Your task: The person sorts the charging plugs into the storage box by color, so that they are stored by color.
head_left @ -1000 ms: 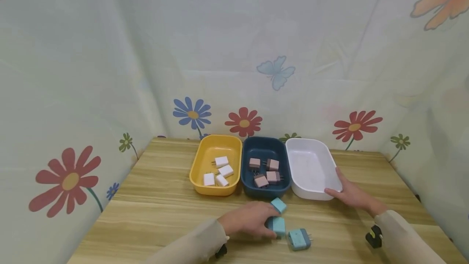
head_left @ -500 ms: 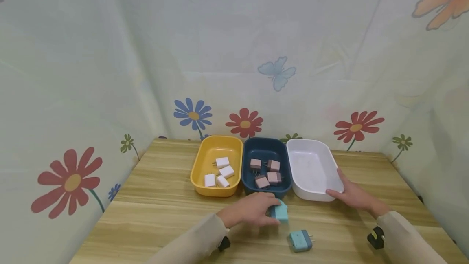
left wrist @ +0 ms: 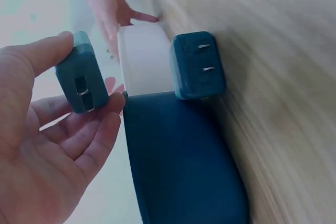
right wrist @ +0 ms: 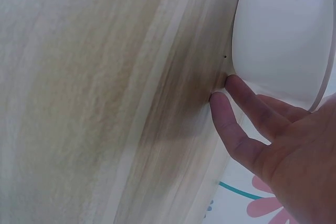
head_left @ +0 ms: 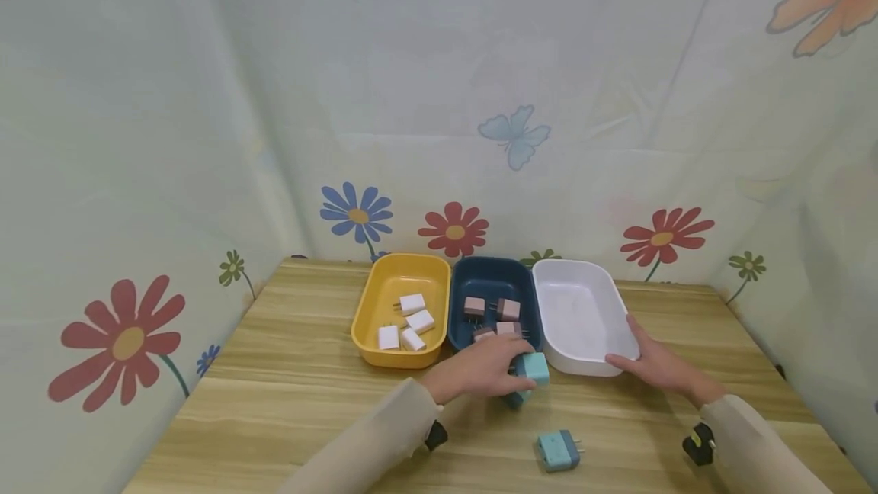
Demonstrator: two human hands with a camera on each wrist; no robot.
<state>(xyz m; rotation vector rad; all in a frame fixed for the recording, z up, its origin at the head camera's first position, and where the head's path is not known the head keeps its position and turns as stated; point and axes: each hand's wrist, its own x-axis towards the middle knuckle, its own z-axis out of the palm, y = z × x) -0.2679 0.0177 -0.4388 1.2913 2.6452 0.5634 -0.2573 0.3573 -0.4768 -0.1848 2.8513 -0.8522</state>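
Observation:
My left hand (head_left: 476,368) pinches a teal plug-in charger (head_left: 536,367) between thumb and fingers, raised off the table before the dark blue bin (head_left: 495,269). In the left wrist view, two slots show on this charger (left wrist: 81,80). Beneath that hand, partly covered, a second teal charger (head_left: 517,399) lies close to the blue bin; its two prongs point at the left wrist camera. A third teal charger (head_left: 558,450) lies nearer me, prongs to the right. My right hand (head_left: 655,364), fingers extended, touches the near right corner of the white bin (head_left: 579,363), which holds nothing.
Left of the blue bin, a yellow bin (head_left: 398,359) holds several white chargers (head_left: 420,321). Several pinkish-brown chargers (head_left: 507,309) lie in the blue bin. The three bins stand side by side on the wood-grain table (head_left: 274,402). A flowered curtain (head_left: 411,136) hangs behind.
My left hand has taken hold of one teal charger, lifted it and moved forward towards the bins. The right hand stays at the white bin.

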